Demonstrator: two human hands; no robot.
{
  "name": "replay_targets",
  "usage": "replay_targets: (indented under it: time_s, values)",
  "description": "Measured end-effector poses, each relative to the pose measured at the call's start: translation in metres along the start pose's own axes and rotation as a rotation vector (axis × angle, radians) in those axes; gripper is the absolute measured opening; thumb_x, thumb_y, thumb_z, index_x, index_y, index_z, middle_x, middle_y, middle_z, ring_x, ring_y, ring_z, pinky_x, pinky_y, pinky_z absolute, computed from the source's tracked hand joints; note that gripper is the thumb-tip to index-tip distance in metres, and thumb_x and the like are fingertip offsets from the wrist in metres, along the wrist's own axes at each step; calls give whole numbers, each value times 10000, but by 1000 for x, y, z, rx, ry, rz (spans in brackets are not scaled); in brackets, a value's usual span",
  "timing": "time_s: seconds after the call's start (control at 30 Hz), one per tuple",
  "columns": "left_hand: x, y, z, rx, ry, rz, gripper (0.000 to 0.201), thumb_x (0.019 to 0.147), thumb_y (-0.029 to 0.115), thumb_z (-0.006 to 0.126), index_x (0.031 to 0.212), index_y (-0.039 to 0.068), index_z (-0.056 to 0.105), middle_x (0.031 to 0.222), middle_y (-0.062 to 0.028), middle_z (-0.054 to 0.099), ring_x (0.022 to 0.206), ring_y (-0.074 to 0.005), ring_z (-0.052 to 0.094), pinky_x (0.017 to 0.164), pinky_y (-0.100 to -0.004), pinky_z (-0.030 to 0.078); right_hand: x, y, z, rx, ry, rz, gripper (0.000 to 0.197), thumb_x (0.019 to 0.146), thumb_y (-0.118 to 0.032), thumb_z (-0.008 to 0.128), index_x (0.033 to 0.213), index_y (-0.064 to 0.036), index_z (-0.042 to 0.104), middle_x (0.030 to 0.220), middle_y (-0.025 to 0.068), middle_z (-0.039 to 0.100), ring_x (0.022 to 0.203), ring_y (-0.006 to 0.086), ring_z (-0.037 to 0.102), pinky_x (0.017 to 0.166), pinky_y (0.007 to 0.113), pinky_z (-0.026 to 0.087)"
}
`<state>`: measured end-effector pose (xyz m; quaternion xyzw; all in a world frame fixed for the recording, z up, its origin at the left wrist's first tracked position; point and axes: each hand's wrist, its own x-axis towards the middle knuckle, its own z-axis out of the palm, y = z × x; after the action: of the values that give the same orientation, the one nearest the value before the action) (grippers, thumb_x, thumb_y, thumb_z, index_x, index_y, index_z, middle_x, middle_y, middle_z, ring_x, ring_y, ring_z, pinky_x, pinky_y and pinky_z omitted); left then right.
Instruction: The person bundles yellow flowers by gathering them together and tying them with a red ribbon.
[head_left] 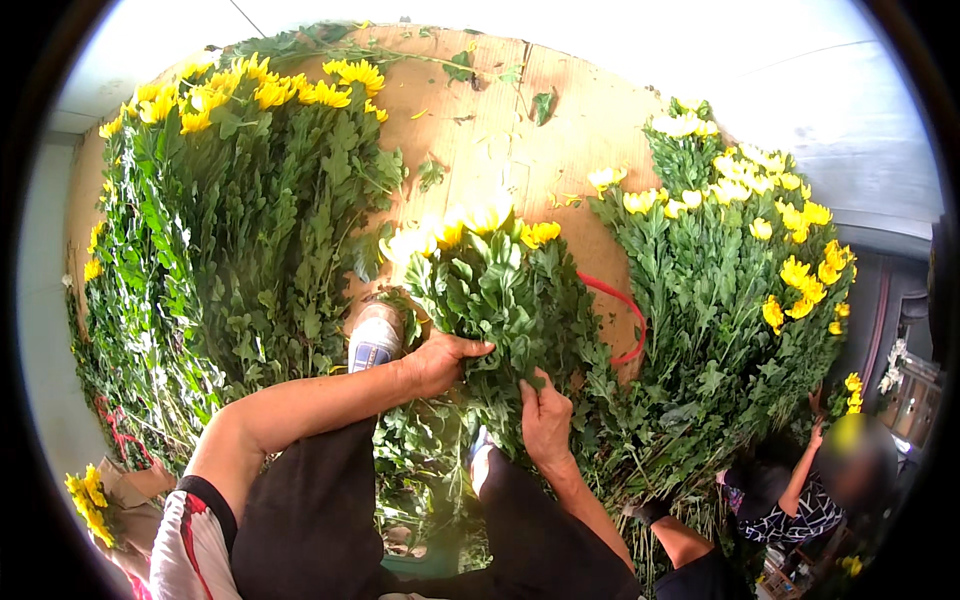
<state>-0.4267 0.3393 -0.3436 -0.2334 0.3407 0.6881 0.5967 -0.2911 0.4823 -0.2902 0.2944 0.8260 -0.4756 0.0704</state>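
A bunch of yellow chrysanthemums [500,300] with dense green leaves stands between my hands, its blooms pointing away from me. My left hand [440,362] grips its left side, with the thumb laid across the leaves and the other fingers hidden behind. On the right side, lower down, my right hand [547,415] is closed on the same bunch, its fingertips sunk among the foliage. A red cord [640,325] curves out just right of the bunch. More leafy stems lie below, between my legs.
Large heaps of chrysanthemums [230,230] on the left and more cut chrysanthemums [700,310] on the right flank me. Behind is a wooden board [480,110] with loose leaves and petals. Co-workers are at lower right, one in a patterned top [780,525], and lower left.
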Motion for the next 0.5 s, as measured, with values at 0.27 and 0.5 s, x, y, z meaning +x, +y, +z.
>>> replay_targets:
  time_s: [0.27,0.5]
  values:
    - [-23,3,-29,-41,-1,-81,377,852,48,659,1219,-14,598,1223,-109,638,1131,-252,585,1041,-412,424,-11,8,12,-75,-255,-6,272,924,-141,596,1129,38,598,782,281,595,749,471,571,639,447,478]
    - [-26,18,-22,-210,-208,-221,418,867,210,657,1220,-3,589,1217,-120,633,1130,-256,580,1014,-403,420,-7,26,10,388,-341,233,283,931,-89,557,1182,42,566,964,104,687,841,142,601,790,310,485]
